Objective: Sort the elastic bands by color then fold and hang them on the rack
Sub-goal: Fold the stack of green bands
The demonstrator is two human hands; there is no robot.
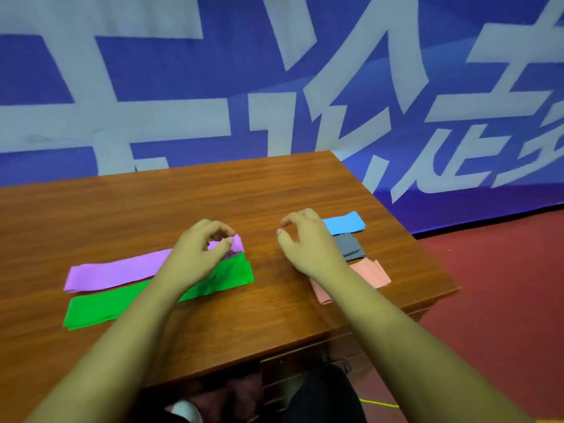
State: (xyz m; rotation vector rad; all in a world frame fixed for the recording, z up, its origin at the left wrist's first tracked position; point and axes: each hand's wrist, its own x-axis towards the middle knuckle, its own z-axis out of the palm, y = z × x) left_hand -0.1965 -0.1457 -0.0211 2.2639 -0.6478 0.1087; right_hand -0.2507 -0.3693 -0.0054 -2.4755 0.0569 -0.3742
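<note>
A long purple band (116, 273) and a long green band (100, 309) lie side by side on the wooden table (152, 209). My left hand (198, 251) hovers over the purple band's right end, its curled fingers and thumb closing on that end. My right hand (308, 242) hangs above the bare wood with loosely curled fingers and holds nothing. Just right of it lie three folded bands in a row: blue (346, 222), grey (349, 246) and pink (372, 273), the pink one partly under my forearm.
The table's right edge and far corner run close behind the folded bands. A blue banner with white lettering (274, 87) hangs behind the table. Red floor (503, 285) lies to the right. A yellow cord (378, 403) crosses the floor below. No rack is in view.
</note>
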